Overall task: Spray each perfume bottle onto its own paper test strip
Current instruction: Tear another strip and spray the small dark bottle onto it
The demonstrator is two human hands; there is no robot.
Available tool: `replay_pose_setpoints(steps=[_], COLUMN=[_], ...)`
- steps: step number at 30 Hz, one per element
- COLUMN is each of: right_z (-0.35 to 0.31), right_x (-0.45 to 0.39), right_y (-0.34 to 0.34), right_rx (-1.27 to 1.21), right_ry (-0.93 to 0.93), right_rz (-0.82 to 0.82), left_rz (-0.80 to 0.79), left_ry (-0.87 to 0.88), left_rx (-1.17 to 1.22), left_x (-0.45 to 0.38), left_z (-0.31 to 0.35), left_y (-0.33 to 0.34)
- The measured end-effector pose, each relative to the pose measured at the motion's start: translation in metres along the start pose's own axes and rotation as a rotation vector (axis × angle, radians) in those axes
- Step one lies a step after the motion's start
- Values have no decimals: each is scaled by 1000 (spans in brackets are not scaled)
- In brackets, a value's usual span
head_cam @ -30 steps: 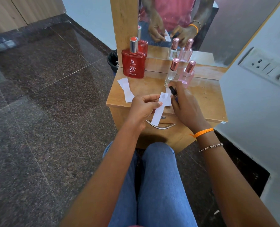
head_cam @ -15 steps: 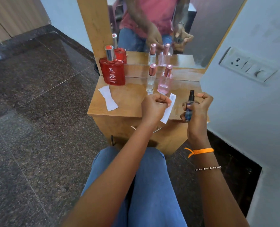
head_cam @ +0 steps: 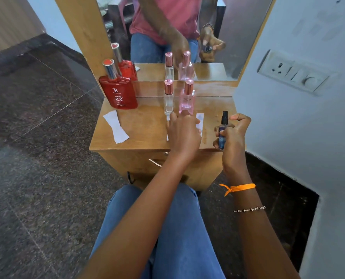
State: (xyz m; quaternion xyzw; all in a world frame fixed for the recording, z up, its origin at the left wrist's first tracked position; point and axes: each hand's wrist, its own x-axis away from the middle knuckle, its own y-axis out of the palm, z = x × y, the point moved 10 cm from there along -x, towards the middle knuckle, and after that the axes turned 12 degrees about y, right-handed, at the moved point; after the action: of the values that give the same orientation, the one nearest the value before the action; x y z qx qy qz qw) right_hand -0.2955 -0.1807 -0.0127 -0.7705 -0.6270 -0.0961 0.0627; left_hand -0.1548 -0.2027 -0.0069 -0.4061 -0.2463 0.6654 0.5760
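Note:
My right hand (head_cam: 233,135) grips a small dark blue spray bottle (head_cam: 223,130) upright over the table's right front corner, its black nozzle uncovered. My left hand (head_cam: 182,130) lies flat, fingers straight, on a white paper strip (head_cam: 200,122) in front of the pink bottle (head_cam: 186,98). A slim clear bottle (head_cam: 169,97) with a rose cap stands left of the pink one. At the back left stands a red flat bottle (head_cam: 119,91) with a silver cap. Two overlapping paper strips (head_cam: 115,125) lie in front of it.
The small wooden table (head_cam: 145,129) backs onto a mirror (head_cam: 218,27) that doubles the bottles and my hands. A wall with a switch plate (head_cam: 294,72) rises close on the right. My knees in jeans (head_cam: 177,228) are under the table's front edge.
My left hand has opened from a fist and laid the paper strip flat on the table by the pink bottle. My right hand still holds the blue bottle in about the same place.

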Motion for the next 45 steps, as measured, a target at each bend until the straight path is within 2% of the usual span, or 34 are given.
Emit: replay_pose_setpoints(steps=[3, 16, 19, 22, 26, 29, 34, 37, 41, 45], right_z=[-2, -10, -13, -15, -19, -22, -25, -22, -22, -49], right_x=[1, 4, 4, 4, 4, 6, 12, 14, 10, 13], right_y=[3, 10, 13, 17, 19, 22, 31, 40, 42, 45], right_rx=[-4, 99, 99, 82, 0, -38, -5, -3, -177, -122], right_ry=[-21, -169, -201, -221, -219, -206, -144, -65, 37, -87], right_rz=[-13, -69, -99, -123, -135, -141, -155, -224, -289, -271], left_rz=[54, 96, 206, 272, 51, -16, 71, 125, 153, 156], left_ry=[10, 28, 69, 156, 83, 27, -7, -17, -45, -40], left_rx=[-84, -41, -3, 243, 652, 772, 784, 772, 715, 653], left_x=[2, -4, -1, 3, 15, 25, 31, 34, 40, 44], left_z=[-1, -3, 3, 11, 6, 4, 3, -1, -11, -17], left_y=[-6, 0, -17, -32, -21, -19, -30, -38, -49, -58])
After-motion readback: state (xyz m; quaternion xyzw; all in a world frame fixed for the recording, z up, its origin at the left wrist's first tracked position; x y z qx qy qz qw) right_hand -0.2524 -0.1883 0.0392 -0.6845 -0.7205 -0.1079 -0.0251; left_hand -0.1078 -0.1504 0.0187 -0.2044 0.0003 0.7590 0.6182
